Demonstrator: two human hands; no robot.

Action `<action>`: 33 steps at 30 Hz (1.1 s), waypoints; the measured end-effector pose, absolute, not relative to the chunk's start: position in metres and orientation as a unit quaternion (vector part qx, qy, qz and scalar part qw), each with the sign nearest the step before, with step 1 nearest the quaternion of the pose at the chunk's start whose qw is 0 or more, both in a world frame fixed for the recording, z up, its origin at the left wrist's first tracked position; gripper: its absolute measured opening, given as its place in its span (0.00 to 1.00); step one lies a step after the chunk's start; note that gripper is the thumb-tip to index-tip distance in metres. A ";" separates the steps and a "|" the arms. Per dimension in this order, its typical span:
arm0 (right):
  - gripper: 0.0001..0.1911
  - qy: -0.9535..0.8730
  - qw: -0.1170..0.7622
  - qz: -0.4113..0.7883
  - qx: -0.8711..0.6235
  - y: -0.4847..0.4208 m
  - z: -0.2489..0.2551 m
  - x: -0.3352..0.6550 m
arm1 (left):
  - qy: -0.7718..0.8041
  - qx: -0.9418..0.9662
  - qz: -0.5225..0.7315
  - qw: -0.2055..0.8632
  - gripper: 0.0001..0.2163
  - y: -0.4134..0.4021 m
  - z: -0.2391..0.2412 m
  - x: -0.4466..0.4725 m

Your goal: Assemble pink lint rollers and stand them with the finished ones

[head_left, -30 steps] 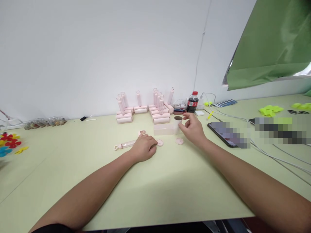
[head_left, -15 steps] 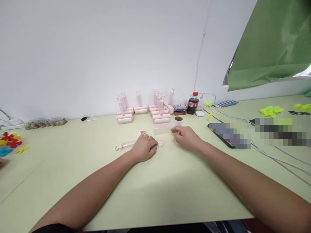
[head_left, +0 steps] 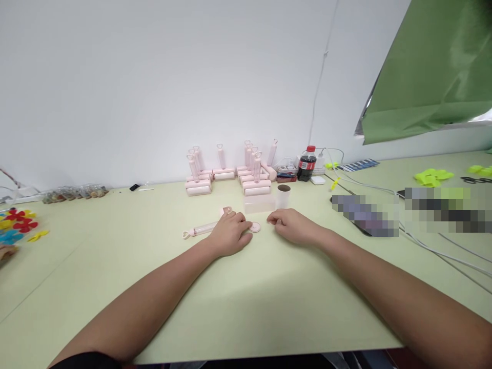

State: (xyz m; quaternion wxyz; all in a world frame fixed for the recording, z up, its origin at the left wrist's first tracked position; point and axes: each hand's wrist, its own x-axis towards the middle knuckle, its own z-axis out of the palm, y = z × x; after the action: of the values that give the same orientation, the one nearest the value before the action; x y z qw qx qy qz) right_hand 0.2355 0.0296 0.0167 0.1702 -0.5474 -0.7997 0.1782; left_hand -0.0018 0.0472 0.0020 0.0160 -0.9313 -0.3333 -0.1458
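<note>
My left hand (head_left: 230,234) lies on the table with its fingers stretched out and its fingertips at the edge of a flat pink round cap (head_left: 254,226). Beneath and beside that hand is a pink lint roller handle (head_left: 203,228) with a heart-shaped end loop; part of it is hidden. To the right, my right hand (head_left: 294,225) rests on the table, its fingers loosely bent and nothing visible in them. Just beyond the hands lies a clear pinkish plastic cover (head_left: 259,204). Next to it stands a white paper roll (head_left: 283,197) with a brown core.
Several assembled pink lint rollers (head_left: 257,179) stand near the wall. A cola bottle (head_left: 306,164) is at their right, near a power strip. A phone (head_left: 363,215) and white cables lie at the right. Colourful flower-shaped pieces (head_left: 23,224) and a partly visible hand are at far left.
My right hand has drawn back toward me, away from the plastic cover and the paper roll. My left hand stays nearly in place beside the round cap.
</note>
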 end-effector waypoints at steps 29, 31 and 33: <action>0.18 -0.658 0.328 0.495 -0.464 0.006 0.013 0.196 | -0.430 -0.859 -0.140 -0.239 0.08 0.040 0.043 -0.056; 0.16 -0.645 0.322 0.554 -0.417 0.002 0.016 0.193 | -0.374 -0.858 -0.207 -0.285 0.11 0.028 0.039 -0.047; 0.17 -0.638 0.288 0.614 -0.363 -0.003 0.018 0.192 | -0.351 -0.866 -0.232 -0.269 0.11 0.018 0.032 -0.036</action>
State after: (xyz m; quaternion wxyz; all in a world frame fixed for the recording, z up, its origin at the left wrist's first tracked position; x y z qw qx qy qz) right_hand 0.1919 -0.0029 0.0180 0.2884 -0.3629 -0.6384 0.6144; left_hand -0.0359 0.0181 0.0325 -0.2694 -0.8664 -0.3510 -0.2316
